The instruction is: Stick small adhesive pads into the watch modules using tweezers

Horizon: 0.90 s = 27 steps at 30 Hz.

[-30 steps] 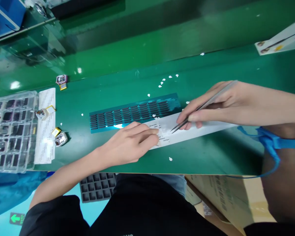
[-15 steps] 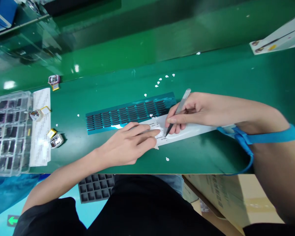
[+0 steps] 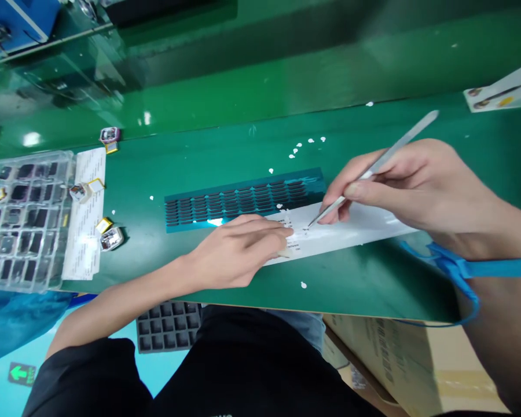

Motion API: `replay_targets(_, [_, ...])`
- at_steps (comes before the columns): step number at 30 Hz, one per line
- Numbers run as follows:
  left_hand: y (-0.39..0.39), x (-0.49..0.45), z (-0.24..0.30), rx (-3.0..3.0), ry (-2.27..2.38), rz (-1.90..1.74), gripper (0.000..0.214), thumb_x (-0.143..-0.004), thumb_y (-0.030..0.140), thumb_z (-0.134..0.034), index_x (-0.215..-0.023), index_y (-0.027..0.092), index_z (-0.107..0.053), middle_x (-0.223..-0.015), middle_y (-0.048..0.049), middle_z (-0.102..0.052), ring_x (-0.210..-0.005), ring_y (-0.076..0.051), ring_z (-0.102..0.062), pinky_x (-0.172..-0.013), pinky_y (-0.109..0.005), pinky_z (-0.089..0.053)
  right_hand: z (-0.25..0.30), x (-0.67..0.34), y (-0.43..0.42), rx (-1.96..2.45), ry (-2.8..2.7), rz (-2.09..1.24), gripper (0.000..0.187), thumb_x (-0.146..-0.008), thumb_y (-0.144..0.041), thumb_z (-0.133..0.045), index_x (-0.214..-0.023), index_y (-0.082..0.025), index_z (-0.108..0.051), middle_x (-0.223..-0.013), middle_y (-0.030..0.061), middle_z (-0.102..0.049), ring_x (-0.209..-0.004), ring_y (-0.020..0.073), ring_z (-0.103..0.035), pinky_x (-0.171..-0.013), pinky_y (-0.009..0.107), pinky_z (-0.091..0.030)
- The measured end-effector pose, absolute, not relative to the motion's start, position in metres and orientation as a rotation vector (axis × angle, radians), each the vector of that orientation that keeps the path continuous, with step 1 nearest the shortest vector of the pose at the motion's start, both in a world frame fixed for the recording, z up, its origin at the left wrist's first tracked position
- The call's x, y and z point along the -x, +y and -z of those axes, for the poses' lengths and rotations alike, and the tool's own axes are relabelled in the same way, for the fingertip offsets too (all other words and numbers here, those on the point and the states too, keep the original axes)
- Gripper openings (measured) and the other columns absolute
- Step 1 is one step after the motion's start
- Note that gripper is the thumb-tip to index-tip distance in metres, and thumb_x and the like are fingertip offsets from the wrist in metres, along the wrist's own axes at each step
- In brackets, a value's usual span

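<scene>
My right hand (image 3: 386,179) is closed round metal tweezers (image 3: 399,143), their tips down on a white label sheet (image 3: 347,226) beside a small printed mark. Whether the tips grip anything is too small to tell. My left hand (image 3: 238,249) lies over the sheet's left end, fingers stretched out and pressing it down; its thumb is hidden. Printed labels show near those fingertips. Just behind the hands lies a blue strip (image 3: 169,214) bearing rows of thin black pieces. A blue wrist strap (image 3: 503,267) circles my right wrist.
Small white scraps (image 3: 304,285) dot the green bench (image 3: 226,145). At left stands a clear compartment tray (image 3: 72,223) of dark parts, beside a printed paper strip (image 3: 84,255) and small devices (image 3: 112,238) with yellow-edged pieces. A black grid tray (image 3: 169,325) and cardboard boxes (image 3: 399,353) sit below the bench edge.
My right hand has moved right and tilted the tweezers lower; their tips now touch further right on the sheet. My left fingers have drawn closer together. The camera view has shifted slightly.
</scene>
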<state>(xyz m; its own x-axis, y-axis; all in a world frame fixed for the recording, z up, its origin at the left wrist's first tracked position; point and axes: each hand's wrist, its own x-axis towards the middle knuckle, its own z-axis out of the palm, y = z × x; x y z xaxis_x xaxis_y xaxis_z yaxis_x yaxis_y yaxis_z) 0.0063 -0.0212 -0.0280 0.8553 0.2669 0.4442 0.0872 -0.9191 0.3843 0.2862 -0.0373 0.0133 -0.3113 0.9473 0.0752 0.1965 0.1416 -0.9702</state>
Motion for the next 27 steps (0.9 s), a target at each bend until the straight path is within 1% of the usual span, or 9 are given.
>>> replay_targets(2, [-0.022,-0.004,0.023,-2.504,0.371,-0.763,0.017,-0.109,0.011,-0.053,-0.119,0.013,-0.067,-0.116,-0.0104,-0.084,-0.091,-0.015,-0.080,-0.081,-0.025,-0.062,-0.011,-0.276,-0.041,1.086,-1.521,-1.151,0.034,-0.097,-0.054,-0.082,-0.078,-0.026,-0.083,-0.071,0.0025,-0.076,-0.060,0.0150,-0.074,-0.053,0.023,-0.063])
replay_targets(4, [-0.022,-0.003,0.017,-2.343,0.470,-0.768,0.014,-0.108,0.017,-0.061,-0.119,0.015,-0.071,-0.107,-0.0065,-0.085,-0.071,-0.010,-0.074,-0.064,-0.019,-0.056,-0.009,-0.265,-0.046,1.050,-1.423,-1.076,0.033,-0.097,-0.052,-0.083,-0.080,-0.024,-0.080,-0.071,0.0023,-0.076,-0.060,0.0167,-0.075,-0.055,0.027,-0.065])
replay_targets(7, [-0.023,-0.006,0.011,-2.082,0.602,-0.729,0.011,-0.105,0.022,-0.070,-0.109,0.017,-0.078,-0.100,-0.0036,-0.085,-0.063,-0.007,-0.069,-0.059,-0.017,-0.052,-0.009,-0.252,-0.054,1.011,-1.361,-1.045,0.035,-0.098,-0.053,-0.081,-0.082,-0.023,-0.075,-0.069,0.0028,-0.075,-0.059,0.0194,-0.075,-0.051,0.030,-0.064])
replay_targets(10, [-0.024,-0.009,0.010,-1.776,0.675,-0.616,0.015,-0.103,0.020,-0.066,-0.112,0.015,-0.078,-0.095,-0.0052,-0.083,-0.059,-0.008,-0.066,-0.055,-0.020,-0.053,-0.008,-0.242,-0.060,1.038,-1.375,-1.064,0.035,-0.102,-0.051,-0.076,-0.083,-0.023,-0.072,-0.068,0.0027,-0.074,-0.055,0.0162,-0.072,-0.040,0.023,-0.053])
replay_targets(12, [-0.025,-0.010,0.012,-1.614,0.672,-0.553,0.022,-0.100,0.018,-0.065,-0.120,0.014,-0.075,-0.093,-0.0063,-0.081,-0.062,-0.011,-0.069,-0.057,-0.023,-0.057,-0.007,-0.237,-0.062,1.065,-1.407,-1.101,0.034,-0.106,-0.050,-0.072,-0.086,-0.023,-0.071,-0.072,0.0030,-0.076,-0.056,0.0154,-0.073,-0.037,0.021,-0.050])
replay_targets(15, [-0.027,-0.010,0.013,-1.505,0.634,-0.532,0.033,-0.097,0.015,-0.066,-0.129,0.013,-0.069,-0.100,-0.0085,-0.081,-0.071,-0.014,-0.073,-0.066,-0.027,-0.065,-0.004,-0.233,-0.063,1.110,-1.452,-1.174,0.033,-0.107,-0.050,-0.069,-0.088,-0.024,-0.071,-0.080,0.0029,-0.080,-0.061,0.0162,-0.076,-0.044,0.023,-0.058])
replay_targets(18, [-0.029,-0.010,0.013,-1.480,0.603,-0.548,0.035,-0.096,0.013,-0.066,-0.131,0.011,-0.067,-0.103,-0.0099,-0.081,-0.076,-0.015,-0.078,-0.074,-0.028,-0.069,-0.003,-0.233,-0.063,1.180,-1.444,-1.185,0.028,-0.109,-0.046,-0.067,-0.089,-0.027,-0.071,-0.078,0.0011,-0.079,-0.059,0.0167,-0.074,-0.051,0.027,-0.063])
replay_targets(21, [-0.031,-0.010,0.015,-1.471,0.602,-0.561,0.036,-0.096,0.014,-0.068,-0.132,0.011,-0.067,-0.102,-0.0097,-0.082,-0.083,-0.018,-0.082,-0.081,-0.030,-0.072,-0.003,-0.234,-0.064,1.239,-1.413,-1.162,0.024,-0.110,-0.039,-0.064,-0.090,-0.028,-0.070,-0.078,0.0006,-0.079,-0.058,0.0182,-0.074,-0.051,0.031,-0.063])
replay_targets(27, [-0.034,-0.008,0.017,-1.441,0.605,-0.578,0.038,-0.095,0.013,-0.070,-0.133,0.010,-0.065,-0.110,-0.0120,-0.084,-0.089,-0.020,-0.085,-0.086,-0.031,-0.073,0.000,-0.234,-0.063,1.185,-1.456,-1.113,0.023,-0.109,-0.028,-0.062,-0.088,-0.029,-0.073,-0.079,-0.0020,-0.079,-0.057,0.0146,-0.071,-0.050,0.028,-0.060])
